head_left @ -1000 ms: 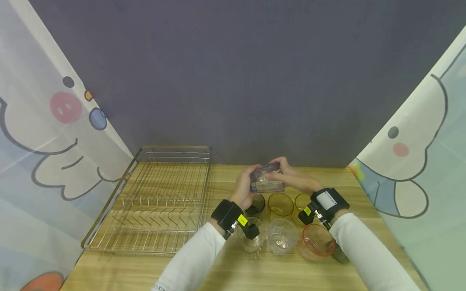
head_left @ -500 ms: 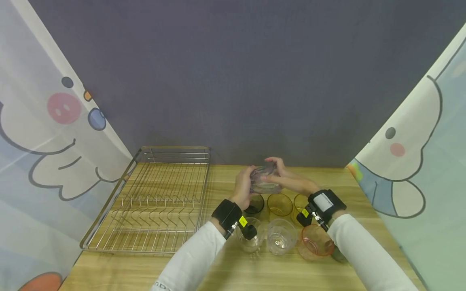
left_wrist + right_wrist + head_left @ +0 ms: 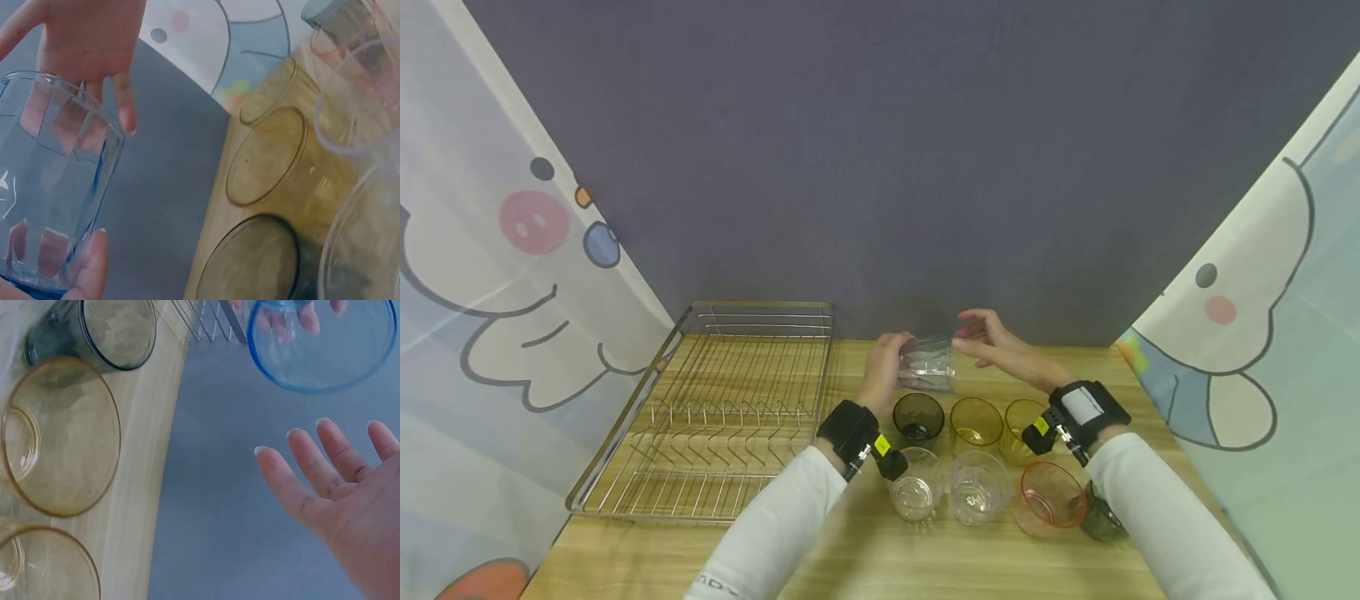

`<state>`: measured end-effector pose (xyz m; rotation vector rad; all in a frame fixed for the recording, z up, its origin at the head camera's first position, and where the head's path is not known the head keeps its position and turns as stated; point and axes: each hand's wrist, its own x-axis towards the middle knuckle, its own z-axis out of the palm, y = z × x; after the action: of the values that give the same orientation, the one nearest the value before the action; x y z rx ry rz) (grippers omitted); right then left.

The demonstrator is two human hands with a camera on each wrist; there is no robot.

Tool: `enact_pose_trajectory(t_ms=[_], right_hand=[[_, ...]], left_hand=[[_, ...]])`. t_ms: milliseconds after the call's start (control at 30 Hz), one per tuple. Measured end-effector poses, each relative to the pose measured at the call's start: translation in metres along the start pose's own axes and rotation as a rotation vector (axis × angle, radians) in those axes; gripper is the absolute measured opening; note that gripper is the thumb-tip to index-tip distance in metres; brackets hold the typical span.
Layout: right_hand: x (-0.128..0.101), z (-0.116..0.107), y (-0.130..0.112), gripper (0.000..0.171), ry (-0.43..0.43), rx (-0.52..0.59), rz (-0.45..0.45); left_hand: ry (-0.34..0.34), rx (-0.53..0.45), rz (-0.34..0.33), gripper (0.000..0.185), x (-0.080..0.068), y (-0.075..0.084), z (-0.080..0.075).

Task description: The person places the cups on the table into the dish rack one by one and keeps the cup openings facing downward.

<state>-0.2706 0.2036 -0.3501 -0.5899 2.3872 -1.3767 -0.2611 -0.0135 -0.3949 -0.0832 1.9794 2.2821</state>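
Wire rack [image 3: 726,411]'s on the table [image 3: 970,567]'s left, seven glasses [image 3: 976,423] to its right, four in front of three. Another glass [image 3: 927,364]'s behind those, between left hand [image 3: 882,365] and right hand [image 3: 997,340].

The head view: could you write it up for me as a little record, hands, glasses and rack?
Left hand: holding a blue-tinted glass tipped sideways
Right hand: near that glass's mouth, not gripping it
Far row: dark glass, amber glass, yellow glass
Near row: two clear glasses, red-rimmed glass, greenish-gray glass partly hidden
Wire rack: on the table, left of the glasses
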Motion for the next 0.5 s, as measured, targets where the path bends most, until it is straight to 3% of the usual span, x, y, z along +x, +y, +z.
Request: enact_pose_trajectory(t_ms=[500], right_hand=[[-0.018,-0.024,-0.003,0.068,0.074,-0.024,0.070]], left_hand=[[-0.003,0.034,0.061,0.032,-0.002,0.029,-0.041]])
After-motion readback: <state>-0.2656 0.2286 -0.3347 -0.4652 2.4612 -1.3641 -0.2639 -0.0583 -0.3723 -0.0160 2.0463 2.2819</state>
